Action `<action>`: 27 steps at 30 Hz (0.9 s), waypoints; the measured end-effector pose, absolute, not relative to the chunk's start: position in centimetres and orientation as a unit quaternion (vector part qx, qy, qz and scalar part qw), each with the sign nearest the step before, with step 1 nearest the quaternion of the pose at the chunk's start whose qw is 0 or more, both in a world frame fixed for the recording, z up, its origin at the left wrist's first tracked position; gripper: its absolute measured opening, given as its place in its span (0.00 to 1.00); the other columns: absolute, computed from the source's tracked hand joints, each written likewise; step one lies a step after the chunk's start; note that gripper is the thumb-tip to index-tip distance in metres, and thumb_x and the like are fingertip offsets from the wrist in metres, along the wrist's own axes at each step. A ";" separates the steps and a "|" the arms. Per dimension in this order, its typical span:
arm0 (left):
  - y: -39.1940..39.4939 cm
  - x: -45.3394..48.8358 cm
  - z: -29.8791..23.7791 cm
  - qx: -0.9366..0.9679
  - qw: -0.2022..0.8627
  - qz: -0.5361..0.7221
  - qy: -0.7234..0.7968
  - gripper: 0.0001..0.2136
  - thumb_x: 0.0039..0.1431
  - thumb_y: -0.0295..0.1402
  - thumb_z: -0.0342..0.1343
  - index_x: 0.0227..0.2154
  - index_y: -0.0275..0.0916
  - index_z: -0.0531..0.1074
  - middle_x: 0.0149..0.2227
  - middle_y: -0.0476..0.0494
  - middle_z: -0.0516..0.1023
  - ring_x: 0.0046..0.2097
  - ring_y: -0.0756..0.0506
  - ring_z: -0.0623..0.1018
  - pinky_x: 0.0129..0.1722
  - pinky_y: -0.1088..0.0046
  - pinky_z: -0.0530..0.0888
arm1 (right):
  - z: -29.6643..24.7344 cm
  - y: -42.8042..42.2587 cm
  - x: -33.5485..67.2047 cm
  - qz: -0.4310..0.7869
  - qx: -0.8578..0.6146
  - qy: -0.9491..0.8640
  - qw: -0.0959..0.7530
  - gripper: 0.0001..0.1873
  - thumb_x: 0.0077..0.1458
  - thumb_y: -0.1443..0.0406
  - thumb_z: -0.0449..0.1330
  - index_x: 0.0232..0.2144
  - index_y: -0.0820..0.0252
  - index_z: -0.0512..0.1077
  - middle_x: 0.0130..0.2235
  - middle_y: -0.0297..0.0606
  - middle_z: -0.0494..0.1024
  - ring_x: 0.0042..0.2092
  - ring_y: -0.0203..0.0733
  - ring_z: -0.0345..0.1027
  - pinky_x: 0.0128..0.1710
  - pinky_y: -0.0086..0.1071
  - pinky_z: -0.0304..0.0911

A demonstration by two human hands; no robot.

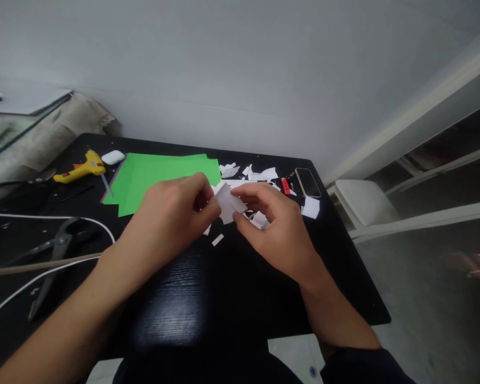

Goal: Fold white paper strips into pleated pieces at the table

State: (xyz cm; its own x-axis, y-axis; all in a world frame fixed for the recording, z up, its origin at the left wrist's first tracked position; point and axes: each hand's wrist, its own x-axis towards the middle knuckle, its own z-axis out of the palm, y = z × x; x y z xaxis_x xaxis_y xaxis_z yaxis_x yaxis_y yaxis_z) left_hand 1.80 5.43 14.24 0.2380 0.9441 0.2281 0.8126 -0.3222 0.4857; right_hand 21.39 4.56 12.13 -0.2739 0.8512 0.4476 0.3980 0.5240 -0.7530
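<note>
Between my hands, above the black table, is a small piece of white paper with a folded look. My left hand pinches its left edge between thumb and fingertips. On the other side, my right hand has its fingers curved around the paper's right part, thumb below and forefinger above. White paper scraps lie behind and beneath my hands. A narrow white strip rests on the table just in front of them.
Green sheets lie at the back left, beside a yellow glue gun and a white case. Pliers and a white cable are at left. A phone and a red object lie at right. A white stool stands beyond.
</note>
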 end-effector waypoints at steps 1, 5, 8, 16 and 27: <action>5.4 1.8 14.2 0.774 0.127 0.252 0.567 0.07 0.60 0.32 0.55 0.27 0.40 0.69 0.26 0.49 0.76 0.27 0.48 0.71 0.31 0.70 0.63 | 12.0 4.6 21.4 0.244 -0.413 -0.758 0.443 0.17 0.57 0.75 0.62 0.47 0.56 0.76 0.50 0.40 0.80 0.50 0.44 0.77 0.51 0.40 0.77; 5.3 1.9 13.9 0.771 0.111 0.270 0.566 0.07 0.60 0.32 0.55 0.26 0.40 0.68 0.26 0.49 0.76 0.27 0.48 0.71 0.31 0.70 0.63 | 11.2 4.8 21.1 0.141 -0.411 -0.774 0.460 0.14 0.61 0.74 0.60 0.47 0.56 0.76 0.47 0.40 0.82 0.47 0.43 0.78 0.48 0.39 0.78; 5.4 1.9 13.8 0.769 0.106 0.276 0.567 0.07 0.60 0.32 0.55 0.26 0.40 0.67 0.26 0.49 0.76 0.27 0.48 0.70 0.31 0.70 0.63 | 10.9 5.0 21.1 0.079 -0.405 -0.789 0.455 0.09 0.65 0.72 0.59 0.45 0.58 0.76 0.44 0.40 0.83 0.44 0.42 0.79 0.46 0.38 0.78; 5.8 2.1 13.3 0.781 0.091 0.271 0.556 0.06 0.61 0.31 0.55 0.27 0.40 0.69 0.27 0.49 0.76 0.28 0.48 0.72 0.31 0.70 0.63 | 10.8 5.2 21.5 0.012 -0.420 -0.809 0.412 0.05 0.67 0.71 0.59 0.40 0.59 0.75 0.43 0.40 0.83 0.43 0.42 0.79 0.42 0.37 0.76; 6.3 2.2 13.3 0.775 0.130 0.250 0.566 0.06 0.60 0.31 0.54 0.28 0.40 0.72 0.26 0.49 0.76 0.28 0.47 0.72 0.31 0.70 0.63 | 10.5 4.8 20.6 -0.004 -0.425 -0.801 0.422 0.07 0.68 0.72 0.55 0.42 0.58 0.71 0.40 0.40 0.81 0.40 0.40 0.77 0.41 0.35 0.74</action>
State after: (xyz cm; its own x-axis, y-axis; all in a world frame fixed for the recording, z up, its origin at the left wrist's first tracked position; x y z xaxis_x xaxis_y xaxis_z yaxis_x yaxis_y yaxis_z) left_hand 2.16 6.31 13.27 0.2336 0.9419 0.2414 0.8121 -0.3255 0.4843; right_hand 20.64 4.82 10.50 -0.2830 0.6768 0.6796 0.6839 0.6392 -0.3518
